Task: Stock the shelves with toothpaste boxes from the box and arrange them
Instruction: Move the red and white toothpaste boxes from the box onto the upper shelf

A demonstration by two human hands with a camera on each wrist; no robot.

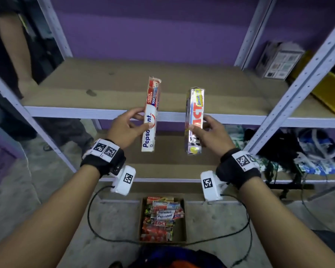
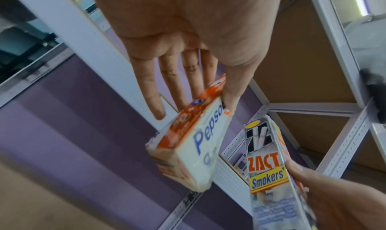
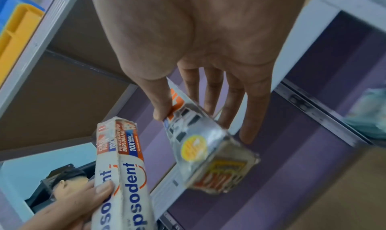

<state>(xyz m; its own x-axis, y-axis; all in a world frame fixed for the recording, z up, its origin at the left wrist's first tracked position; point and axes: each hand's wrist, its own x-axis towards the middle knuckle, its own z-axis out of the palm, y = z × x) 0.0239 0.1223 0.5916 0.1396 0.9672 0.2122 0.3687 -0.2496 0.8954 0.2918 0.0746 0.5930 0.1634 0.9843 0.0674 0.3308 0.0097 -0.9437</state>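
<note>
We hold 2 toothpaste boxes in front of the shelving, 1 per hand. Our left hand [image 1: 127, 128] pinches the white Pepsodent box [image 1: 150, 115] between thumb and fingers near its middle; our right hand [image 1: 211, 132] does the same with the silver Zact box [image 1: 194, 120]. Both boxes stand nearly upright, side by side but apart, their top ends over the brown shelf board [image 1: 124, 89] and their lower ends below its front rail [image 1: 81, 112].

The grips look light, so we judge that a box could slip or swing if its lower end catches the rail on the way in. The Pepsodent box's top flap looks torn and could snag or fold further.

The board shows wide bare room from 9 to 3 o'clock of the boxes, with uprights at the far left and right. A white carton [image 1: 278, 60] stands on the next bay at 2 o'clock, and a yellow bin [image 1: 329, 93] at 3 o'clock, both beyond the right upright [image 1: 306, 82]. The cardboard supply box [image 1: 162, 219] sits on the floor at 6 o'clock, still holding many packs; another person's arm [image 1: 14, 45] is at 10 o'clock.
</note>
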